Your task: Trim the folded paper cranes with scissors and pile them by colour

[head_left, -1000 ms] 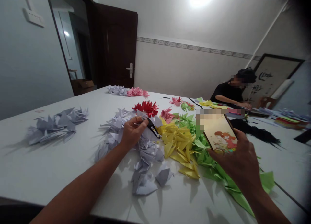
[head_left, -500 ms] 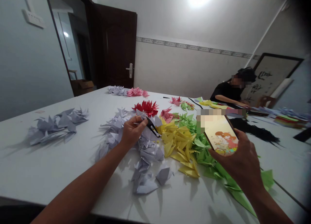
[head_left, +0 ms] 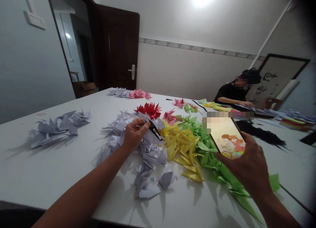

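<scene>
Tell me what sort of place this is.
Likely a room used for paper crafts: piles of folded paper in several colours lie on a white table, and another person sits at the far right.

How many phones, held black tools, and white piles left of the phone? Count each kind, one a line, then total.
Phone, in the right hand: 1
Black tool, in the left hand: 1
White piles: 3 (left, middle, far)
Total: 5

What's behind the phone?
Past the phone, green paper shows on the picture's left and a black pile on the right; whatever lies directly behind is covered.
</scene>
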`<state>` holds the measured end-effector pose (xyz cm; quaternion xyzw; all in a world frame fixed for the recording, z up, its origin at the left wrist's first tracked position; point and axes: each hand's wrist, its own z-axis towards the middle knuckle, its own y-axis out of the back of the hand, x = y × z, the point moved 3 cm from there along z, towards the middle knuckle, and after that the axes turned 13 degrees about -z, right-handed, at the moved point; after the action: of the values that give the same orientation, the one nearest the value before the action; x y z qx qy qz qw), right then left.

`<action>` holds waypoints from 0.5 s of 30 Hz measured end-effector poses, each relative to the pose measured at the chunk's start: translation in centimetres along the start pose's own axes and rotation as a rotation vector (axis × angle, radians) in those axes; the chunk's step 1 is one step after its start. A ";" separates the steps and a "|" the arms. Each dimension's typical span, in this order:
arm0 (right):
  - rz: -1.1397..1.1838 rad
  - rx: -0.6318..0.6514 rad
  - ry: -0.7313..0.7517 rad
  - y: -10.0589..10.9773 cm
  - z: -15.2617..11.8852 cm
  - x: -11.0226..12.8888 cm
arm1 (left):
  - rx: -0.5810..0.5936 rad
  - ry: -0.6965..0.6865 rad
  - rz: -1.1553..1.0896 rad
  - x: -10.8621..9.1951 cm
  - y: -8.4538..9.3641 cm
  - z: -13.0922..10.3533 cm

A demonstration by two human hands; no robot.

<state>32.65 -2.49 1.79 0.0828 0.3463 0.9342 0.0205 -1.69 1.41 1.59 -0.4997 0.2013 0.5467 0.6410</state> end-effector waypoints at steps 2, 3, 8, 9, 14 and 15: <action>-0.007 0.003 -0.013 0.0 0.1 -0.2 | -0.003 0.002 0.003 0.0 0.0 0.0; -0.008 0.003 -0.017 0.0 0.1 -0.3 | -0.002 0.002 0.007 0.0 0.0 0.0; -0.022 -0.010 -0.010 0.2 0.1 -0.3 | 0.014 -0.010 0.023 0.0 0.0 0.0; -0.026 -0.005 -0.017 0.2 0.1 -0.4 | 0.011 -0.008 0.024 0.0 0.0 0.0; -0.050 0.006 -0.047 0.1 0.5 -1.0 | 0.016 -0.020 0.015 0.1 0.1 0.0; -0.058 -0.003 -0.050 0.1 0.7 -1.4 | 0.028 -0.033 0.011 0.1 0.0 0.1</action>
<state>34.19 -2.24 2.18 0.0963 0.3464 0.9314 0.0564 -1.71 1.51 1.52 -0.4805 0.2010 0.5556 0.6480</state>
